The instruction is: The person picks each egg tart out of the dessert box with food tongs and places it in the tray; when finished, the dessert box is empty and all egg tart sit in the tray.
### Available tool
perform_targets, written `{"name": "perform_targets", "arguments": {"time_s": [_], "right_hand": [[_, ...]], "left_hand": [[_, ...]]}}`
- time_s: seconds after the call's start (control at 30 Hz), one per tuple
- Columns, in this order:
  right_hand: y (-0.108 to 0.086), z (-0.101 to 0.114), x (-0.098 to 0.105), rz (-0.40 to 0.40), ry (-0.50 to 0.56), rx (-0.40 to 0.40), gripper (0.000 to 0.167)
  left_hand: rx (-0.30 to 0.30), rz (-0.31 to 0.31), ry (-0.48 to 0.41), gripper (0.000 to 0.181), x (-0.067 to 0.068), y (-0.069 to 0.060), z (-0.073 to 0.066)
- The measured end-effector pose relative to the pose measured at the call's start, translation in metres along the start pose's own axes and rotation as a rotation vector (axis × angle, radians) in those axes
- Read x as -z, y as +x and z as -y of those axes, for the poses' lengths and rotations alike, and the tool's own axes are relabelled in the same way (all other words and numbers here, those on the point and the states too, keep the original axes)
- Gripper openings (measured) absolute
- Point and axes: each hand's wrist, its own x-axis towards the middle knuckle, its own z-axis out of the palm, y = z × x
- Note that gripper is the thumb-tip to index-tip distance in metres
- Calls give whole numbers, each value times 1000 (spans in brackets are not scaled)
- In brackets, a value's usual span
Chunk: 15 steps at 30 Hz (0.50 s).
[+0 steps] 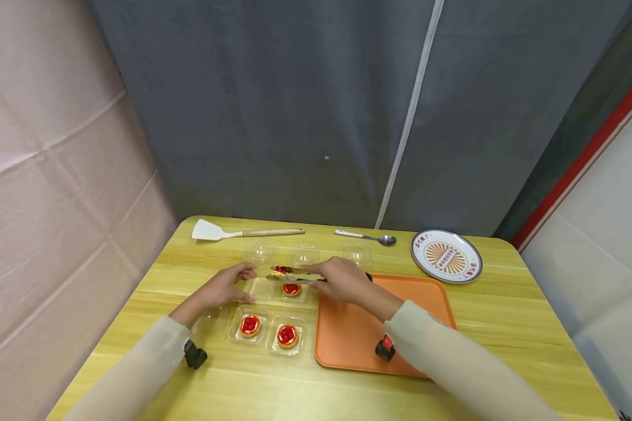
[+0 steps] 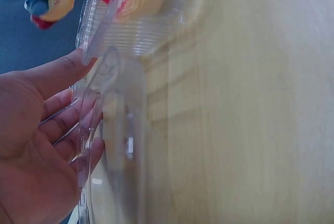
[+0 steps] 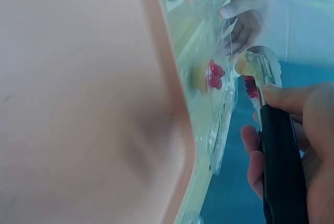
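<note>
My right hand [image 1: 342,279] grips black-handled metal tongs [image 3: 281,156]. Between the tong tips is a small tart [image 1: 279,272] with red topping, held above the clear plastic boxes. Spread apart, the thumb and fingers of my left hand [image 1: 223,286] are at the left side of a clear plastic box [image 1: 262,288]. In the left wrist view, the thumb touches clear plastic and the fingers lie behind it. Just right of that box, a red-topped tart [image 1: 292,289] sits in another box, partly under the tongs. Nearer me, two boxes hold one tart [image 1: 250,325] and another tart [image 1: 287,336].
An orange tray [image 1: 347,345] lies under my right forearm. Clear lids [image 1: 304,254] stand behind the boxes. Along the back edge are a white spatula [image 1: 247,232], a spoon [image 1: 366,237] and a printed plate [image 1: 446,256]. A grey curtain [image 1: 295,117] hangs behind the table.
</note>
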Motion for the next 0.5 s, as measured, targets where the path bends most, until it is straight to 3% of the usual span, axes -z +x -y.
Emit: {"name": "perform_targets", "arguments": {"time_s": [0.5], "right_hand": [[-55, -43, -2, -89, 9, -45, 47]], "left_hand": [[-8, -3, -24, 80, 0, 0, 2]]}}
